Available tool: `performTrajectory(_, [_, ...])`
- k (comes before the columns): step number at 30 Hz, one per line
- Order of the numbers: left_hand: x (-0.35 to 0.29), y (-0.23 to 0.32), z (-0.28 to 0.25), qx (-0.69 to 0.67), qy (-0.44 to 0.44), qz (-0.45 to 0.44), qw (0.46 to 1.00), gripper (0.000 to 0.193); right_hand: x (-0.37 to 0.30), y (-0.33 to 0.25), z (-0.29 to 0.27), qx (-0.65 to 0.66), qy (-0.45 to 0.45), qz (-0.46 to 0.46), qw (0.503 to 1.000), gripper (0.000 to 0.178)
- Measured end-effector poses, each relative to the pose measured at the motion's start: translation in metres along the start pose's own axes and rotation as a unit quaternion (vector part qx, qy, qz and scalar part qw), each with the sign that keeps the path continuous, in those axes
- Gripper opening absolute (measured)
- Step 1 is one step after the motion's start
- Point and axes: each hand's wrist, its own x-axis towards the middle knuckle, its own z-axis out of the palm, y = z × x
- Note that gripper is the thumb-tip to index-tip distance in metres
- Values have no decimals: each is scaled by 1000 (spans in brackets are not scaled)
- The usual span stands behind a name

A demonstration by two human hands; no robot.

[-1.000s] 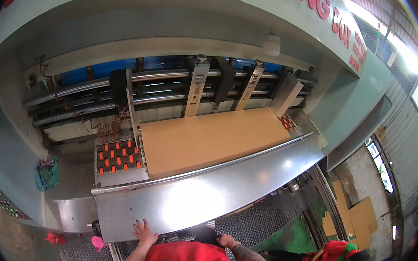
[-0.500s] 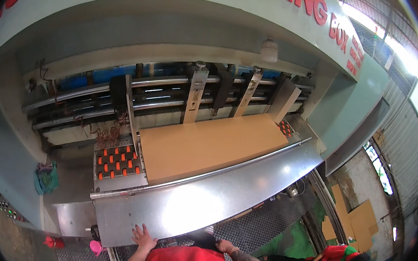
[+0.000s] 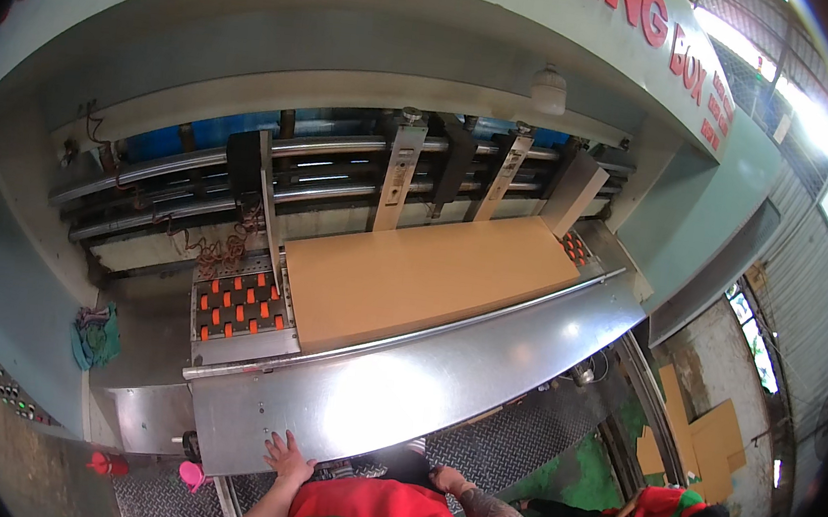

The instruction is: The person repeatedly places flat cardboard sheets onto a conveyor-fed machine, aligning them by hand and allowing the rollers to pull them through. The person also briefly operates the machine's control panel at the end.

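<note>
My left hand (image 3: 289,459) lies with spread fingers on the near left edge of a shiny metal table (image 3: 485,350). Close to my body, beyond the table's edge, my right hand (image 3: 450,479) is closed with its fingers curled in; what it holds, if anything, is hidden. Past the table, a flat tan cardboard sheet (image 3: 422,277) lies in the machine, untouched by either hand. It sits behind the metal bar (image 3: 428,320), between a thin upright plate (image 3: 269,215) on the left and a slanted metal guide (image 3: 576,191) on the right.
Orange rollers (image 3: 240,305) flank the sheet on the left. Two upright metal arms hang over its far edge, one of them a steel arm (image 3: 400,177). A cloth (image 3: 95,338) lies at the left. At the lower right, a person (image 3: 653,516) bends near cardboard pieces (image 3: 715,442) on the floor.
The view has shifted slightly, so the machine appears a little to the right. Both hands stay where they were, and the cardboard sheet lies in the same place.
</note>
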Motion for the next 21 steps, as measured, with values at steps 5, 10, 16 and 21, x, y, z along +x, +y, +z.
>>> performTrajectory(5, [0,0,1,-16,6,6,1000,122,-5,-4,-5,-13,-21,15,1000,45])
performTrajectory(10, [1,0,1,-9,-6,-3,1000,120,-5,-4,-5,-9,-6,10,1000,47])
performTrajectory(16, [3,-2,5,-1,-1,-3,1000,122,-5,-4,-6,-10,-17,-8,1000,48])
performTrajectory(21, [2,-1,5,-3,9,-2,1000,119,-10,-9,-17,-19,-56,15,998,50])
